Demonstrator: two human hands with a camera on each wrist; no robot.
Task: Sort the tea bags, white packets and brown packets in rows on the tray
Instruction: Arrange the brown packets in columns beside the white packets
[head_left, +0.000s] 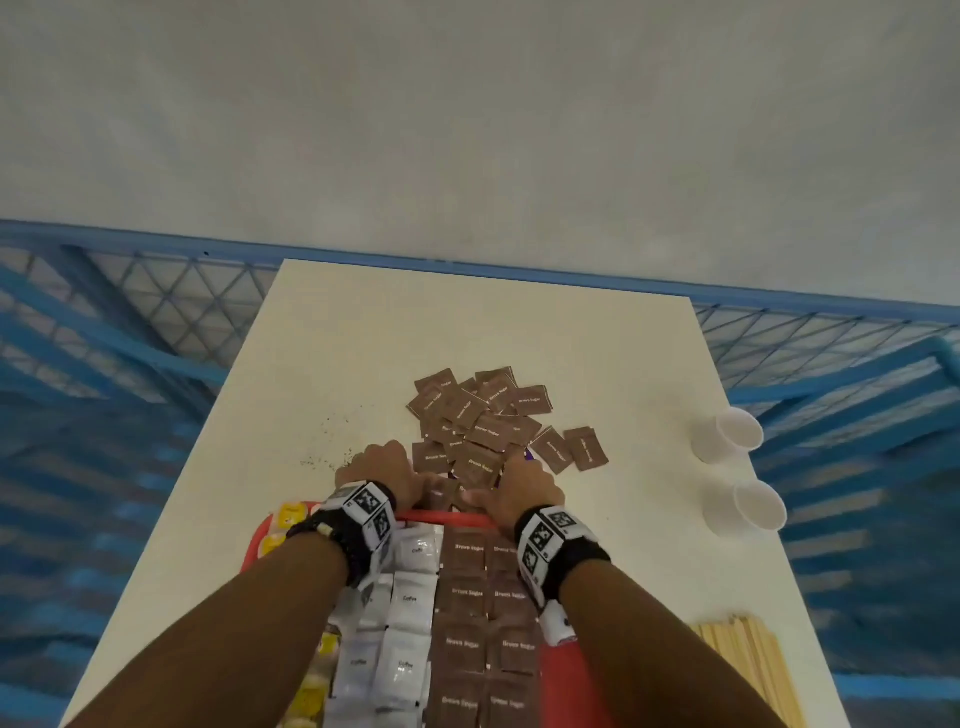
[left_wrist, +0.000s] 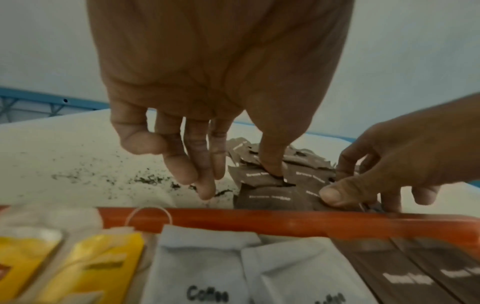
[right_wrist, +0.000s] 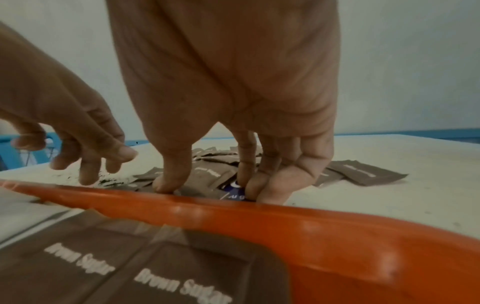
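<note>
Both hands (head_left: 382, 467) (head_left: 524, 486) reach past the tray (head_left: 441, 517) (fingers down) onto brown packets (head_left: 483, 415).

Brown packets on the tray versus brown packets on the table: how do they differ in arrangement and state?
The brown packets on the tray lie flat, edge to edge in straight columns; the brown packets on the table form a loose, overlapping pile at mixed angles. The tray ones lie untouched; both hands, left hand and right hand, work at the pile's near edge. Both groups read "Brown Sugar" and look alike.
</note>
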